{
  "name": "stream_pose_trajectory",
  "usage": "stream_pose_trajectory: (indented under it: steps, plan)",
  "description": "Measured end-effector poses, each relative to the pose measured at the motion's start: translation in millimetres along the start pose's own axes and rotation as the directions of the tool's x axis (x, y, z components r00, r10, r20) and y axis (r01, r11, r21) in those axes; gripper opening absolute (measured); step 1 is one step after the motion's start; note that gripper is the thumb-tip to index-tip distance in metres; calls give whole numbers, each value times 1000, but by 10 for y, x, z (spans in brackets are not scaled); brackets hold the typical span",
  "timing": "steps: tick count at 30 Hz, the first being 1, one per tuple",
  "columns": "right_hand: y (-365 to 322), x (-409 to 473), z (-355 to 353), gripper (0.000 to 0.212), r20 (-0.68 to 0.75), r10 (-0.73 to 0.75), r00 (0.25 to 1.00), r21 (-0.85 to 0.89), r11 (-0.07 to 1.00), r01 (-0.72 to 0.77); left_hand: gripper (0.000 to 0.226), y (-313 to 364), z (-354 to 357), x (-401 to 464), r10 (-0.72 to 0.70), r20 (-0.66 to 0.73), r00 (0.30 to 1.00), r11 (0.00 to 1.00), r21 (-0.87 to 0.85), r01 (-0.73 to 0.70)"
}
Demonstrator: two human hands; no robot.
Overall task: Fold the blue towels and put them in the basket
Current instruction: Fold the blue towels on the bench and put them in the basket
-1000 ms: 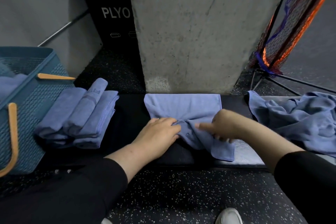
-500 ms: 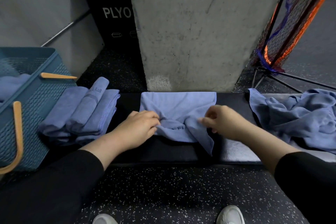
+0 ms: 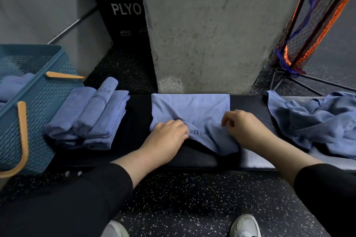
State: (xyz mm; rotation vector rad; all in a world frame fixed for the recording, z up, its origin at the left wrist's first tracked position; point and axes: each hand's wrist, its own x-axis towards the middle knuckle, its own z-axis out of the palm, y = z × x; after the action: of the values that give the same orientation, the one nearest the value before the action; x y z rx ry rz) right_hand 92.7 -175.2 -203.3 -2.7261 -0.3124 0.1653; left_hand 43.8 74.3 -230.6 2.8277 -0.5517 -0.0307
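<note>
Hands (image 3: 167, 136) (image 3: 242, 129) palm-down on towel (image 3: 190, 106)

Both forearms reached forward from black sleeves, bare from mid-forearm down. The left hand (image 3: 167, 135) lay palm down, its fingers curled and pointing right. The right hand (image 3: 243, 128) was held slightly higher, knuckles up, its fingers (image 3: 228, 119) bent and pointing left. The two hands were near each other but apart.
</note>
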Motion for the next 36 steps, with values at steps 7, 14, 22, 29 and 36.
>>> stream_pose_trajectory:
  steps: [7, 14, 22, 29, 36]
  plan:
    - [-225, -193, 61, 44, 125, -352, 928, 38, 936, 350, 15, -13, -96, 32, -131, 25, 991, 954, -270, 133]
    - [-58, -180, 247, 26, 72, -255, 964, -62, 964, 259, 23, 3, -70, 57, -152, 72, 986, 946, -279, 166]
    - [-94, -204, 204, 5, -105, -167, 980, -29, 986, 164, 18, 118, -126, 111, -68, -92, 993, 996, -71, 61]
    - [96, -251, -67, 17, -161, -205, 965, 53, 975, 216, 10, -216, -248, -94, -252, -220, 942, 955, -217, 205]
    - [275, -246, -287, 25, 146, -254, 956, -10, 966, 259, 13, -277, -441, -271, -356, -195, 914, 843, -489, 224]
